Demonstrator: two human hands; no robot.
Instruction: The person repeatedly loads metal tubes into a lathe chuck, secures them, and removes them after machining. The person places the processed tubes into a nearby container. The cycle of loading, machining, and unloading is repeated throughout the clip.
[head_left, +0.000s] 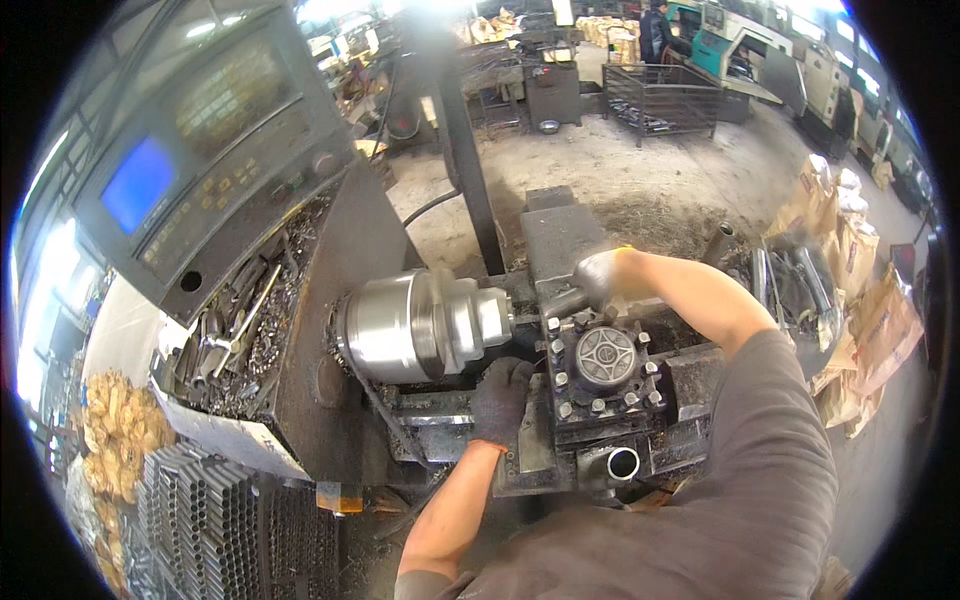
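Note:
A lathe chuck (385,325) of bright steel juts out toward the middle, its stepped jaws (480,318) facing right. Just below the jaws is my left hand (500,400) in a dark glove, its fingers curled; whatever they may hold is hidden. Beyond the tool post (606,358), my right hand (598,278) in a grey glove is closed at the right end of a short grey metal tube (566,303). That tube points left toward the jaws. Bolts ring the tool post's round, star-marked cap. A hollow round holder (622,463) sits at the post's near side.
A control panel (215,170) with a blue screen stands at left, above a ledge of tools and metal chips (240,330). Stacked tubes (200,520) lie lower left. Paper sacks (875,330) stand at right. A person (655,32) is near a far machine.

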